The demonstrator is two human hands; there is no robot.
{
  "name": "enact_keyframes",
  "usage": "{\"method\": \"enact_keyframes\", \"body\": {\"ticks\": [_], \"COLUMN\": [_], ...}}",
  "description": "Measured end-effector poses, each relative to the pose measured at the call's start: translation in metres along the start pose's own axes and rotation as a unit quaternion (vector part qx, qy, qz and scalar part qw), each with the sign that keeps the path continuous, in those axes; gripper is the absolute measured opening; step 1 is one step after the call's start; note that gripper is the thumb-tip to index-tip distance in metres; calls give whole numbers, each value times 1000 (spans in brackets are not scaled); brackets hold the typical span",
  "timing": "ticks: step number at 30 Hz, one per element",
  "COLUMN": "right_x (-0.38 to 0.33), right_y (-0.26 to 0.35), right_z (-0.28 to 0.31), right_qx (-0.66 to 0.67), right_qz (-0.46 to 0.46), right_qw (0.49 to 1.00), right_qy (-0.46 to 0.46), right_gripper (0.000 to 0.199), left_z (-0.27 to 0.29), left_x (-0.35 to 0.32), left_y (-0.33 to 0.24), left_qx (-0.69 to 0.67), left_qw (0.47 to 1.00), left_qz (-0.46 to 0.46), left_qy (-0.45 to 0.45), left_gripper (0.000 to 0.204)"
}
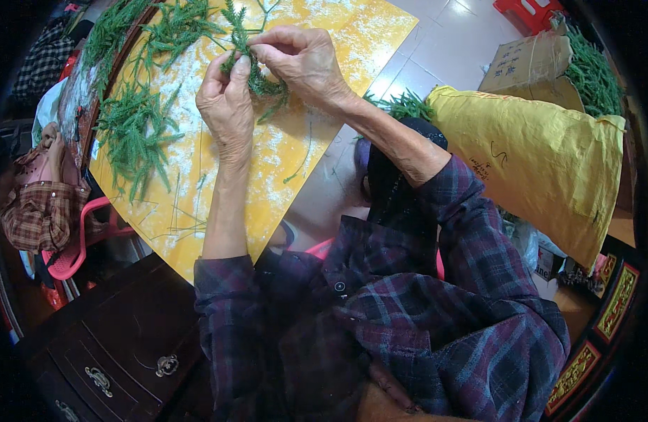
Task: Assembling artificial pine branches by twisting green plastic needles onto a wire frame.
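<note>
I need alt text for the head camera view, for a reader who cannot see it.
Two bare hands, the left hand and right hand, pinch a green needle-leaved sprig between them above a yellow speckled table. More loose green sprigs lie on the table's left part, and a yellow paper sack sits at the right.

A feathery green sprig point(248, 67), soft needle-like leaves on thin stems; pinched upright between the left hand point(227, 105) and right hand point(303, 60); its lower fronds droop beneath the right hand's fingers.
</note>
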State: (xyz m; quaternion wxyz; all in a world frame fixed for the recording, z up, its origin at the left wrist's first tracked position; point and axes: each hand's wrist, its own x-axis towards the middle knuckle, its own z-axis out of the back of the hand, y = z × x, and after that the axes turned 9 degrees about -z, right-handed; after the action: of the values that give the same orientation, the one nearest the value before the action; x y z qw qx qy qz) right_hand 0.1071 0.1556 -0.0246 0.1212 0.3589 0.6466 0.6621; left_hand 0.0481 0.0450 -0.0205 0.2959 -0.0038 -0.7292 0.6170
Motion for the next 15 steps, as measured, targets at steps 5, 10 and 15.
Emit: {"method": "enact_keyframes", "body": {"ticks": [5, 10, 15], "right_x": [3, 4, 12], "right_y": [-1, 3, 1], "right_z": [4, 9, 18], "right_qx": [-57, 5, 77], "right_qz": [-22, -111, -198], "right_qw": [996, 989, 966], "right_qy": [59, 97, 144], "right_gripper": [18, 20, 22], "left_z": [1, 3, 4], "left_x": [0, 0, -2], "left_y": [0, 2, -3], "left_qx": [26, 26, 44], "left_qw": [999, 999, 998], "left_qz": [-17, -27, -10], "left_qy": [6, 21, 53], "left_gripper": [17, 16, 16]}}
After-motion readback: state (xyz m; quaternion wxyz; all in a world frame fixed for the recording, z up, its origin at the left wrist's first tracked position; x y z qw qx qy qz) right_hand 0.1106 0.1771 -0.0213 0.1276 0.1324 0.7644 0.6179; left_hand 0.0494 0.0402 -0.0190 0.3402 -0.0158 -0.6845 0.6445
